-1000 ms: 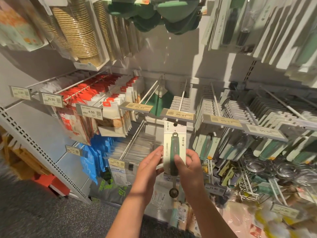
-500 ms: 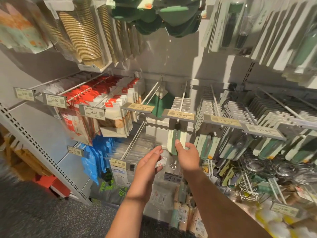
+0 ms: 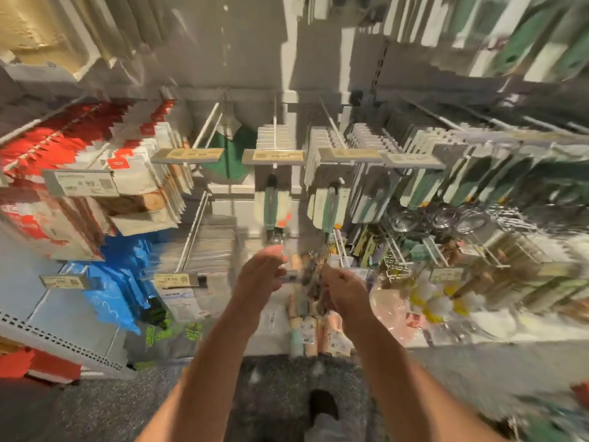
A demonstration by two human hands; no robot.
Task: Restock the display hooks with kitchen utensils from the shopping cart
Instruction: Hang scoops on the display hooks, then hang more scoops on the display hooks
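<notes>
While the whole view is smeared by motion blur, both bare forearms reach up from the bottom of the frame toward the centre. The left hand (image 3: 259, 272) sits just left of centre with its fingers relaxed and lightly curved, holding nothing that shows. The right hand (image 3: 342, 290) is just right of centre, apart from the left; its fingers look loosely curled with nothing visible in them, though the blur makes this hard to confirm.

Above the hands, in the middle of the frame, the green-handled utensil (image 3: 271, 207) hangs on its white backing card from the display hook (image 3: 274, 129), below a tan price tag (image 3: 273, 155). It hangs clear of both hands. Just to its right a similar carded utensil (image 3: 330, 207) hangs from the neighbouring hook, and further right are rows of more carded utensils, too blurred to tell apart.

At the left of the frame hang red-and-white packets (image 3: 95, 148), with blue packets (image 3: 118, 282) below them. At the lower right lie yellow and white pom-pom-like items (image 3: 436, 301). A dark speckled floor (image 3: 127, 409) fills the bottom of the frame between and beside the arms.
</notes>
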